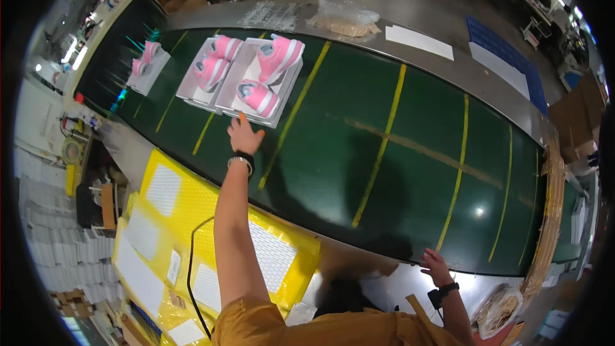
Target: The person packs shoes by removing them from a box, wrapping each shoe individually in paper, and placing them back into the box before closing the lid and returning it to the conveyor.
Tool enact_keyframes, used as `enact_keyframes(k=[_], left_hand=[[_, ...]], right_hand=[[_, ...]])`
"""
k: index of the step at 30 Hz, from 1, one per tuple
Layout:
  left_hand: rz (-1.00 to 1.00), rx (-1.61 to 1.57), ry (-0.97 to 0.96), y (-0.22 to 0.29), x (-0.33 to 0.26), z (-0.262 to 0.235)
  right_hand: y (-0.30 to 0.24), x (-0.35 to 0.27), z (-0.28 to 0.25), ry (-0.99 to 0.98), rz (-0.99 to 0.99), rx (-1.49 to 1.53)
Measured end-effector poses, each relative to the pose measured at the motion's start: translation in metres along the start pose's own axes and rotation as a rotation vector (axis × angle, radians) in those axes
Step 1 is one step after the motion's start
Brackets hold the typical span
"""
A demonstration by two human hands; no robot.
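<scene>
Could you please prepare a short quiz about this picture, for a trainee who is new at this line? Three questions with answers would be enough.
1. How many open boxes with pink shoes are visible?
2. Which is nearer to them: the left hand or the right hand?
3. Fill in: the green belt is crossed by ____ stripes.

Key: 1. Three. 2. The left hand. 3. Yellow.

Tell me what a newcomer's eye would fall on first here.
Probably the pink shoes in two side-by-side white boxes, at upper left on the green belt, with the left hand at the right box's near edge. Next, likely, the bright yellow wrapping at lower left, beside the belt.
</scene>
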State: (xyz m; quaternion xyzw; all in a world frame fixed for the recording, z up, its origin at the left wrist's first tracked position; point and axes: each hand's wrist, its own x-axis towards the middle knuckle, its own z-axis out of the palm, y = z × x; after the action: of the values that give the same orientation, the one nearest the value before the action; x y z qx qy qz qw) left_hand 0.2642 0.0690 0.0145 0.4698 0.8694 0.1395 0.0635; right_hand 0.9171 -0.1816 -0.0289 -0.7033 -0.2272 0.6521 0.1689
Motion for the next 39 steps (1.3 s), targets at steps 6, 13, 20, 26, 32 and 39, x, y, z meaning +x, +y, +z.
enact_keyframes(k=[6,13,20,26,32,39], left_hand=[[0.133,0.440,0.005,0.029,0.032,0.021],[0.636,-0.126,-0.132,0.096,-0.104,0.075],[0.949,0.050,-0.123,0.167,-0.308,0.065],[1.299,-0.006,-0.219,0.163,-0.436,0.025],[1.263,-0.306,-0.329,0.115,-0.573,0.045],[1.077,-0.165,-0.436,0.119,-0.631,0.037]], right_hand=[[-0.010,0.000,0.018,0.005,0.039,-0.016],[0.001,-0.011,0.020,0.002,-0.010,-0.108],[-0.070,-0.042,0.017,0.115,-0.719,-0.455],[-0.164,-0.104,0.028,0.462,-1.453,-0.811],[-0.128,-0.101,-0.005,0.118,-1.698,-1.647],[-0.060,-0.168,-0.006,-0.099,-1.621,-1.820]])
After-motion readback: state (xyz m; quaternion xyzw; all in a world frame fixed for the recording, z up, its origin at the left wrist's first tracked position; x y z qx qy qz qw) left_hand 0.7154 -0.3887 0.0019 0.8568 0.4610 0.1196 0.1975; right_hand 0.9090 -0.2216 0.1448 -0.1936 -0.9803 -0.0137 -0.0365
